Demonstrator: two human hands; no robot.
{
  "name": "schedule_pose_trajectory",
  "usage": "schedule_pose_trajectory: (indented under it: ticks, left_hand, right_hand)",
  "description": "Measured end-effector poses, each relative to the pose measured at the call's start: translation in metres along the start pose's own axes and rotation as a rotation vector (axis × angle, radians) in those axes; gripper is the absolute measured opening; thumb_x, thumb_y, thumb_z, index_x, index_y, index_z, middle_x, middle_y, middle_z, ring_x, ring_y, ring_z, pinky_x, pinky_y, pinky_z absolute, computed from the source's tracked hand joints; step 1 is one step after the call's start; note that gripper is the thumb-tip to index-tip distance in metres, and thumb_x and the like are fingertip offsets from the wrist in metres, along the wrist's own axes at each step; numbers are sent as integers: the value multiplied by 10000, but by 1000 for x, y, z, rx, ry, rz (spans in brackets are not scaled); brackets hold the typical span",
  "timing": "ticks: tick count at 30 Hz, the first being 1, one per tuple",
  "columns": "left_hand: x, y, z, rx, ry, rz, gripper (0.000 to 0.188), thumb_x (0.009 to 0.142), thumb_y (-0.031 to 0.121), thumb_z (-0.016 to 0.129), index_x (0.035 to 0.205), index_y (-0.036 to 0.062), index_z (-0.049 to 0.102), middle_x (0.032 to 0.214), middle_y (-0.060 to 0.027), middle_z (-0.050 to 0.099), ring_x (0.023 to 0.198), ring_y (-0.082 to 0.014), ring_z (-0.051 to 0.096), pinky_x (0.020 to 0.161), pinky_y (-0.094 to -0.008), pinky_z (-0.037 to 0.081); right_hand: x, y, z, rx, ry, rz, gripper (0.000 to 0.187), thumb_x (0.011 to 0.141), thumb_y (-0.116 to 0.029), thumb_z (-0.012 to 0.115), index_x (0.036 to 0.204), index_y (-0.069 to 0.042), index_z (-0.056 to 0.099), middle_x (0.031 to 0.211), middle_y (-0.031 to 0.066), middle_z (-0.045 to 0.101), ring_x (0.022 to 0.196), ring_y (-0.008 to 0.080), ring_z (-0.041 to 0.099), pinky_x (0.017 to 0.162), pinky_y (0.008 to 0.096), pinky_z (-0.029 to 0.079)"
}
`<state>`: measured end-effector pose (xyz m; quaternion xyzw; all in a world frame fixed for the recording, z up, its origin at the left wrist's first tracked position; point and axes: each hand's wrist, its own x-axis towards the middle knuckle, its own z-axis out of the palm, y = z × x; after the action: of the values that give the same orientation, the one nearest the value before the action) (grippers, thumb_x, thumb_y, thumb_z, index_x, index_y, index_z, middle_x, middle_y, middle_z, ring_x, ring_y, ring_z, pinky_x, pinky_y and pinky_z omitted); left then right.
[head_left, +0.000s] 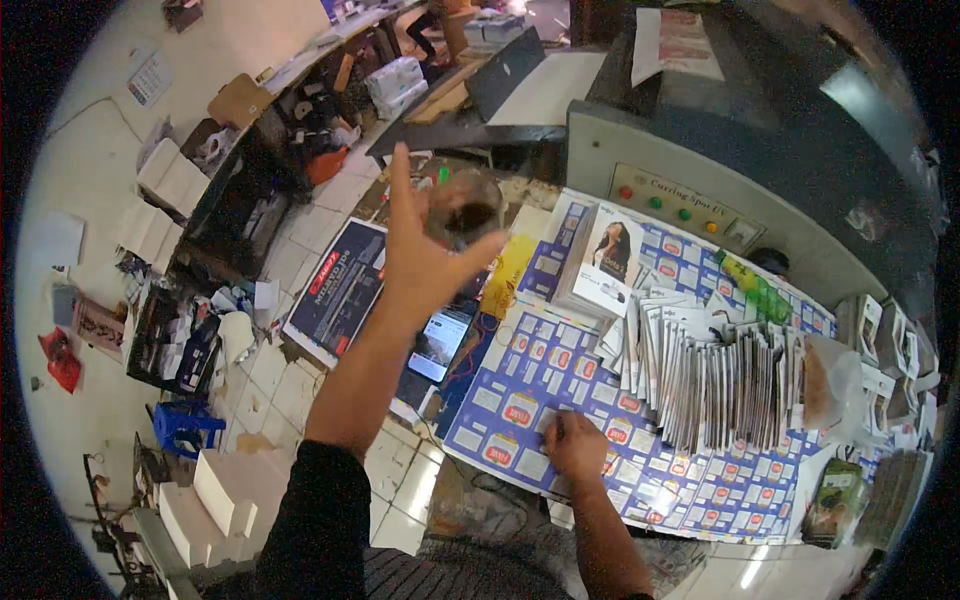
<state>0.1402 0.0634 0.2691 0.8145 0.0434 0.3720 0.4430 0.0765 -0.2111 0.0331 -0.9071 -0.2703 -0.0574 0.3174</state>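
Observation:
My left hand (425,262) is raised over the far left of the table, its thumb and index finger spread wide. Just beyond it, between thumb and finger, shows a clear round container (470,205) with something dark inside; I see no grip on it. My right hand (577,447) rests on the blue printed sheet (520,375) near the table's front edge, fingers curled in. Whether anything is inside those fingers is hidden. A lit phone (441,345) lies below my left wrist. Right of centre, a long row of printed cards (715,385) leans on the sheet, beside an upright stack of cards (605,255).
A grey machine (660,140) with coloured buttons borders the table's far side. Clear plastic wrap (830,380) and a green packet (838,495) lie at the right. A dark printed board (340,285) is at the left. White paper stacks (225,500) and a blue stool (187,425) stand lower left.

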Motion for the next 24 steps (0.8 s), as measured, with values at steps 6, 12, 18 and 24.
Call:
schedule_pose_trajectory:
  ticks: [6, 12, 18, 24]
  left_hand:
    - [-59, 119, -24, 224, -51, 388, 1189, 613, 281, 951, 1498, 31, 198, 1087, -126, 681, 1021, -241, 657, 1011, -417, 424]
    - [-95, 223, -47, 301, -186, 454, 688, 638, 445, 926, 1164, 85, 670, 935, -30, 735, 837, -146, 694, 796, -280, 383]
    - [-116, 269, -54, 126, -189, 424, 377, 715, 390, 872, 957, 121, 769, 885, 9, 770, 757, -84, 706, 688, -268, 354]
    - [-131, 294, -44, 114, 26, 572, 385, 776, 368, 829, 1074, 209, 646, 1005, 48, 742, 892, -88, 669, 773, -295, 356]
  right_hand:
    - [-2, 1, 1, 7, -62, 23, 171, 842, -223, 667, 945, -87, 660, 829, 126, 666, 727, 319, 664, 633, 438, 540]
    - [0, -2, -4, 22, 0, -13, 190, 869, -264, 650, 841, -78, 624, 788, 136, 659, 706, 344, 662, 609, 458, 533]
    - [-3, -1, 1, -5, 12, -17, 209, 886, -282, 636, 841, -79, 617, 789, 137, 659, 710, 346, 670, 610, 463, 538]
    - [-7, 3, 5, 34, 42, -17, 218, 896, -297, 618, 845, -85, 620, 797, 145, 664, 719, 347, 675, 611, 471, 540]
